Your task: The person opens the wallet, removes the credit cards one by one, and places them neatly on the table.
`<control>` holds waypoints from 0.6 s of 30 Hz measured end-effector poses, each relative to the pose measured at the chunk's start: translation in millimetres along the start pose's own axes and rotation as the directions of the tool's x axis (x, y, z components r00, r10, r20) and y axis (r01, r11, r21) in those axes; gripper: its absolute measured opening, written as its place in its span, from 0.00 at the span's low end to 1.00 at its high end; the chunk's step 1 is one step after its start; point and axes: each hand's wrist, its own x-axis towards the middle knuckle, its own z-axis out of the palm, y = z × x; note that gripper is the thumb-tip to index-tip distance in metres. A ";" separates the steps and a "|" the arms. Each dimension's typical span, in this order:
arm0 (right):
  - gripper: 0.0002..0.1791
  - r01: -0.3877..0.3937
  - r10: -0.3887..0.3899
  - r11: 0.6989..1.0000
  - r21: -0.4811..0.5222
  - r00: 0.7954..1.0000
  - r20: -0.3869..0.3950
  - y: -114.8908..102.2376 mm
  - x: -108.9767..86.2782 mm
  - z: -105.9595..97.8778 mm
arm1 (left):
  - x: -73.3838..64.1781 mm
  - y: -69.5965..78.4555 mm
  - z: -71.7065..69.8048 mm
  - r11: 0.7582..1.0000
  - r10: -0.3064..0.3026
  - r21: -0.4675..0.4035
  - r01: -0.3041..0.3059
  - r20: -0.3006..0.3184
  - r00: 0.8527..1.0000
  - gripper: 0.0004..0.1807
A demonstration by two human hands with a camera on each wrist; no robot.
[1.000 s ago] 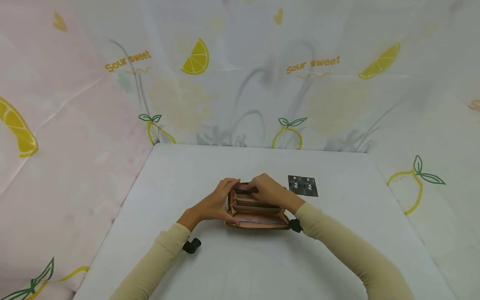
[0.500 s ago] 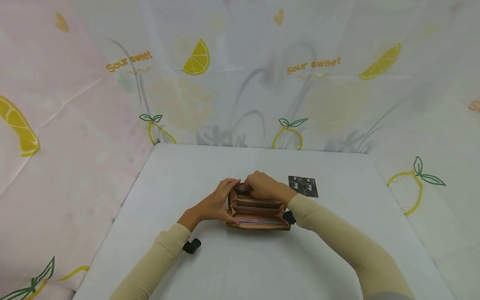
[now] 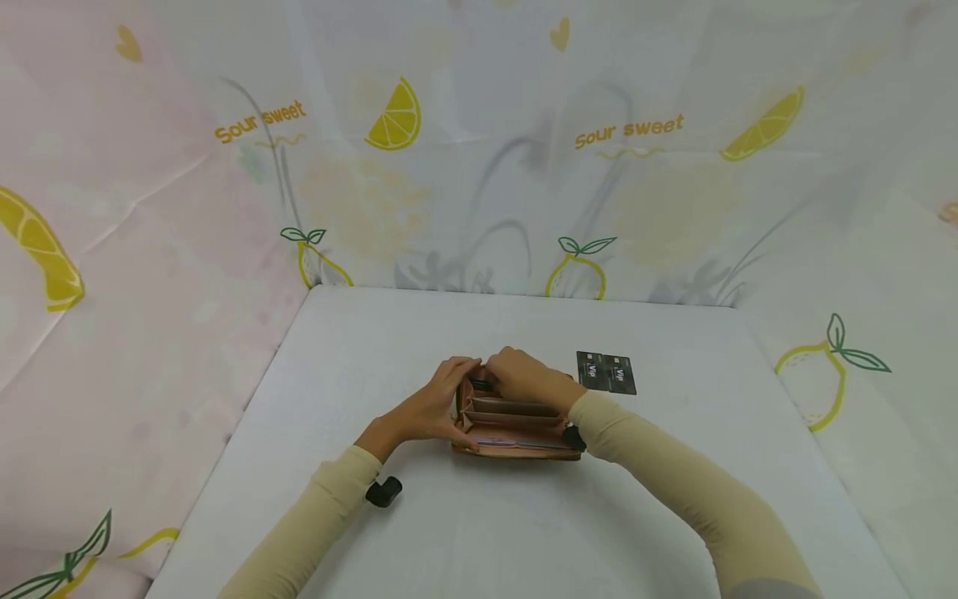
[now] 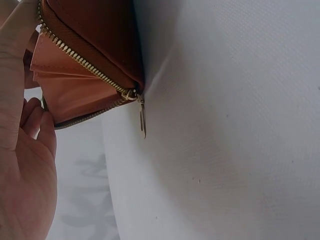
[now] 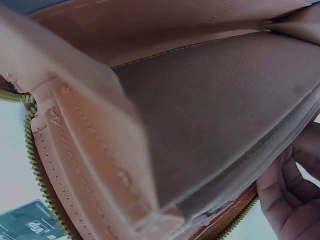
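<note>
A brown zip-around wallet [image 3: 516, 428] lies unzipped on the table, its pale pink-brown compartments facing up. My left hand [image 3: 428, 408] grips its left end, thumb on the near flap and fingers at the far edge. The left wrist view shows the brass zipper pull [image 4: 142, 117] hanging at a corner. My right hand [image 3: 527, 376] reaches over the far side, fingers bent down beside a dark card-like piece [image 3: 481, 384] in the far pocket. Its fingertips are hidden in the head view, and bent fingers [image 5: 282, 197] show at the wallet's edge in the right wrist view.
Two dark VIP cards [image 3: 606, 373] lie side by side on the white table [image 3: 449, 532], right of the wallet. Paper-like edges [image 3: 516, 443] show in the near pocket. Lemon-print cloth [image 3: 479, 166] stands behind and at both sides.
My right hand has shifted a little left along the wallet's far side, its forearm following. The left hand keeps its hold, and the wallet and VIP cards stay in place.
</note>
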 end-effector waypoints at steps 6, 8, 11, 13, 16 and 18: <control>0.20 0.006 -0.006 1.000 -0.021 1.000 -0.001 -1.4 -1.9 -1.1 | 0.0 0.9 -1.2 1.000 0.013 0.016 -0.013 -0.008 1.000 0.73; 0.19 0.018 -0.018 0.999 -0.048 1.000 -0.011 -2.7 -2.3 -1.5 | 0.0 1.3 -1.8 1.000 -0.001 0.015 0.001 -0.001 1.000 0.73; 0.18 0.022 -0.022 0.996 -0.091 1.000 -0.008 -4.8 -2.4 -2.2 | -0.6 1.8 -2.3 1.000 -0.019 0.018 0.018 0.009 1.000 0.73; 0.15 0.024 -0.025 0.992 -0.121 1.000 -0.008 -6.5 -2.3 -2.9 | -0.5 1.5 -2.2 1.000 -0.019 0.022 0.019 0.011 1.000 0.73; 0.06 0.019 -0.021 0.987 -0.160 1.000 -0.011 -9.3 -2.4 -4.2 | 0.4 1.2 -2.1 1.000 -0.006 0.028 0.006 -0.004 1.000 0.74; 0.03 0.017 -0.019 0.983 -0.181 1.000 -0.009 -10.9 -2.7 -4.5 | 1.3 1.3 -2.2 1.000 0.004 0.031 -0.003 -0.013 1.000 0.74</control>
